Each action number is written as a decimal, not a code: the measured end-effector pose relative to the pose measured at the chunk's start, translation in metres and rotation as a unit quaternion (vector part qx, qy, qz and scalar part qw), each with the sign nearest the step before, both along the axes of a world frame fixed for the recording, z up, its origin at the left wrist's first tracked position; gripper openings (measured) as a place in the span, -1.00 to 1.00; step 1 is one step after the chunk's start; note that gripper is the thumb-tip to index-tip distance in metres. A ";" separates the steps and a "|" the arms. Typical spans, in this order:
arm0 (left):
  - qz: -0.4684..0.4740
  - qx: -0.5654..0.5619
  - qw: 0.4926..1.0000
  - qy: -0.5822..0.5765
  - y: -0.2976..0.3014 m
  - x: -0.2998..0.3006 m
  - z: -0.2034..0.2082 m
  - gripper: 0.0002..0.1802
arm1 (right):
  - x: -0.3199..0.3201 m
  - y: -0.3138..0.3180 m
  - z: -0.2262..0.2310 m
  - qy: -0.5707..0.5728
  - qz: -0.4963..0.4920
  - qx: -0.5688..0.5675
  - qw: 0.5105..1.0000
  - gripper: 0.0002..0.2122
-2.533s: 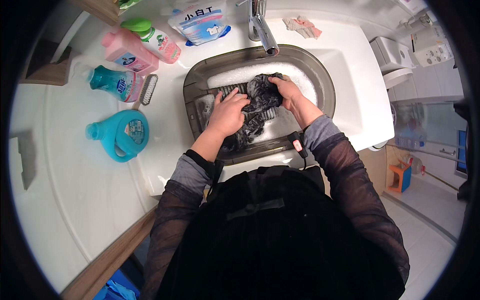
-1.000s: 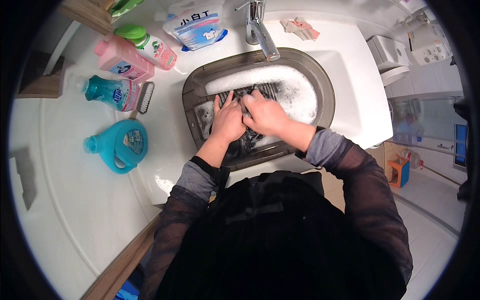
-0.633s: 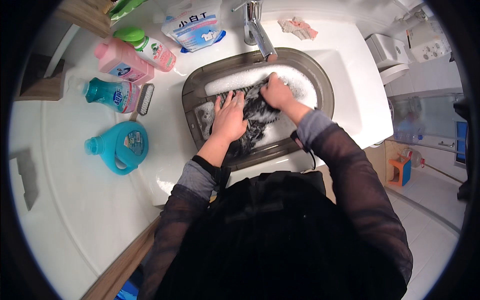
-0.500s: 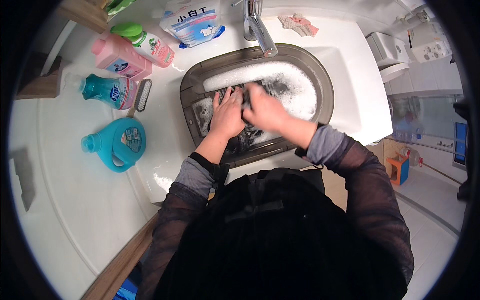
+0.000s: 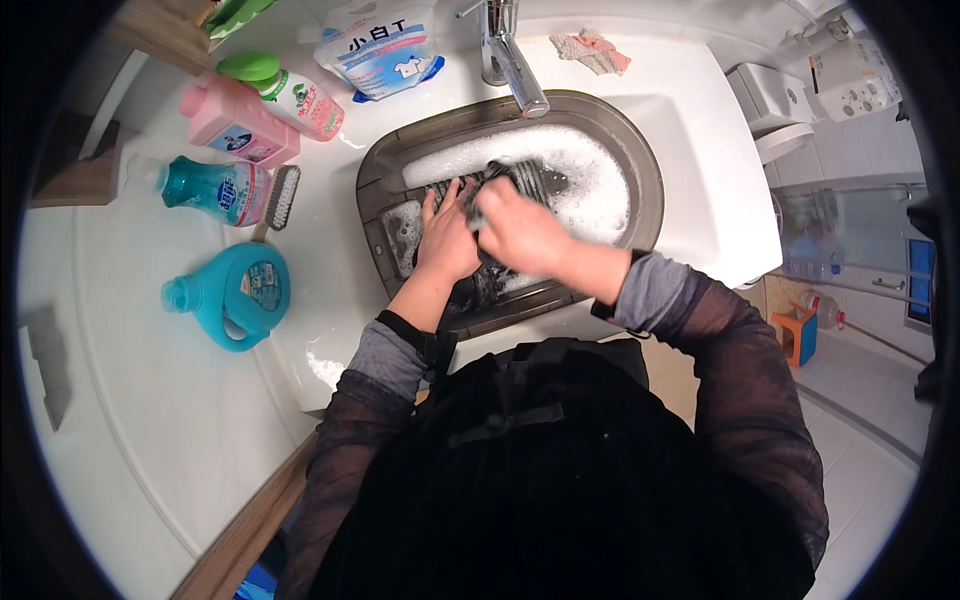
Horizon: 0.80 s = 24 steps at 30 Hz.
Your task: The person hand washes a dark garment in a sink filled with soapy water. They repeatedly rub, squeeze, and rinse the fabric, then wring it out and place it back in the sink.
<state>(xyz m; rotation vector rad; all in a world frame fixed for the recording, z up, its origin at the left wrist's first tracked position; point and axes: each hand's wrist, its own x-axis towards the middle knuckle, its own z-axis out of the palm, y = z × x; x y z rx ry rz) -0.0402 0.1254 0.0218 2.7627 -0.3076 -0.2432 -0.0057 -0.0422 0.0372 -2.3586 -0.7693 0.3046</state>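
A dark wet cloth (image 5: 484,282) lies in an oval grey see-through basin (image 5: 648,178) of sudsy water. My right hand (image 5: 522,232) is closed in a fist around a bunched part of this cloth, slightly blurred by motion. Close beside it, my left hand (image 5: 447,238) lies on the cloth with its fingers stretched and spread. Dark lines, either ridges or stripes, show just beyond the right hand; which they are I cannot tell. White foam (image 5: 590,165) covers the far and right parts of the water.
The basin sits in a white sink (image 5: 690,190) under a chrome tap (image 5: 518,75). At left stand a pink bottle (image 5: 235,125), a green-capped pump bottle (image 5: 300,105), a teal bottle (image 5: 210,188), a blue jug (image 5: 255,285) and a brush (image 5: 283,198). Behind are a detergent pouch (image 5: 385,60) and a crumpled cloth (image 5: 592,50).
My right hand has drawn slightly nearer and left, bunching up dark cloth and baring more of the lined dark area beyond it. My left hand has stayed nearly in place.
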 end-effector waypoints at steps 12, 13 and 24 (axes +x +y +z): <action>0.033 -0.012 0.999 0.022 -0.010 0.001 0.022 0.11 | 0.059 -0.004 -0.017 0.068 -0.058 0.009 0.996 -0.52; 0.017 0.002 1.000 0.015 -0.011 0.001 0.022 0.07 | 0.055 -0.014 -0.013 0.064 0.036 0.116 0.990 -0.50; -0.006 0.034 0.999 0.026 -0.011 0.001 0.019 -0.15 | 0.101 -0.071 -0.078 0.476 -0.356 0.365 0.716 -0.61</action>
